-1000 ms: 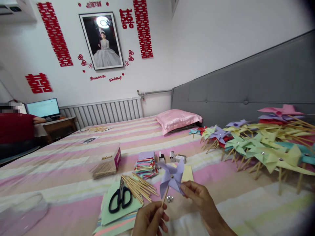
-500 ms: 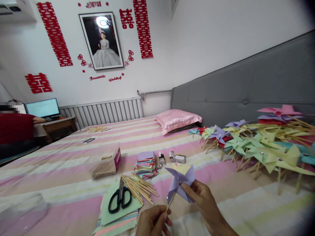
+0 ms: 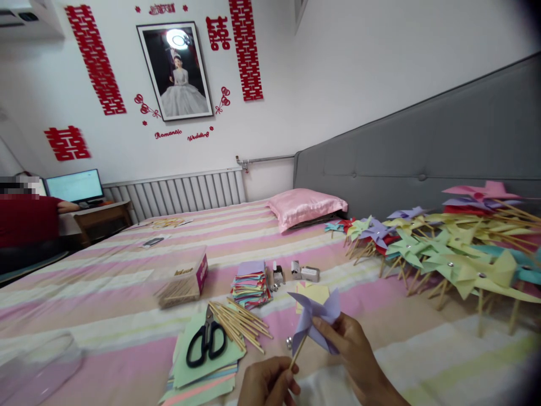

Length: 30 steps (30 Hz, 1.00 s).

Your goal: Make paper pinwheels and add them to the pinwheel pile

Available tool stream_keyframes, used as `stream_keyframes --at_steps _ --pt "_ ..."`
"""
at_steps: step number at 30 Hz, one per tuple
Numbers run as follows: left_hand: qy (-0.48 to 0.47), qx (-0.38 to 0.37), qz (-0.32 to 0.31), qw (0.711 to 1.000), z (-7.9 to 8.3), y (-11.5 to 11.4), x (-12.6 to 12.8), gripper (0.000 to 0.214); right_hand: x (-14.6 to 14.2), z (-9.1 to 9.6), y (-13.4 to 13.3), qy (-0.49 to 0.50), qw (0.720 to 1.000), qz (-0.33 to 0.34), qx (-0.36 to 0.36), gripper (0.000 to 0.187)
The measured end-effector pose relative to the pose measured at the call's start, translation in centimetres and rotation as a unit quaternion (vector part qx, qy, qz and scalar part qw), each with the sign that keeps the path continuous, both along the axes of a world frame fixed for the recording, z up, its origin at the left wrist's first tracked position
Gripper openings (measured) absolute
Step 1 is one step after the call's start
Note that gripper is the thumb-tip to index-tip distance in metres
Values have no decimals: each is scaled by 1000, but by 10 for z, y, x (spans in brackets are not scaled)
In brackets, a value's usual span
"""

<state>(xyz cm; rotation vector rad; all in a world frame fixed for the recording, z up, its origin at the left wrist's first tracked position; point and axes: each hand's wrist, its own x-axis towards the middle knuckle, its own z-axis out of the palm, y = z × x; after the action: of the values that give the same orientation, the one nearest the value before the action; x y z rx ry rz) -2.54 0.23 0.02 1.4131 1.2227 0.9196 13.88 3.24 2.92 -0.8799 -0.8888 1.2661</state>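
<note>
A lavender paper pinwheel [image 3: 316, 316] is held up over the bed in both hands. My left hand [image 3: 270, 382] is closed around the thin wooden stick [image 3: 296, 354] below it. My right hand [image 3: 353, 344] pinches the pinwheel at its centre, the thumb covering the middle. Small shiny metal pins [image 3: 289, 342] lie just left of the pinwheel. Behind it are pale yellow paper squares [image 3: 319, 292], partly hidden by the blades.
Black-handled scissors [image 3: 206, 344] and loose sticks [image 3: 240, 321] lie on coloured paper sheets [image 3: 203, 375]. Farther back are a stack of paper squares [image 3: 250, 285], small boxes [image 3: 310, 274] and a clear box of sticks [image 3: 183, 287]. Finished pinwheels [image 3: 450, 265] crowd the right. A person in red [image 3: 27, 225] sits far left.
Both hands and the pinwheel have shifted slightly right and down. The metal pins and more of the yellow squares now show beside and behind it. The grips look the same.
</note>
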Motion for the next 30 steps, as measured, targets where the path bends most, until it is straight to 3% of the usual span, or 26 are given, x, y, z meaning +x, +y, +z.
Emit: stream_keyframes --at_steps 7,12,24,30 --pt "1 1 2 1000 -1 1 1 45 -5 -3 1 12 999 -31 9 38" --pt "-13 -4 30 999 0 1 -1 44 -9 -2 2 35 999 0 37 41" --pt "-64 16 44 997 9 2 -14 37 -3 -26 14 -53 999 -2 5 29" --pt "-61 10 34 998 7 2 -12 39 2 -21 12 -25 1000 -11 10 26"
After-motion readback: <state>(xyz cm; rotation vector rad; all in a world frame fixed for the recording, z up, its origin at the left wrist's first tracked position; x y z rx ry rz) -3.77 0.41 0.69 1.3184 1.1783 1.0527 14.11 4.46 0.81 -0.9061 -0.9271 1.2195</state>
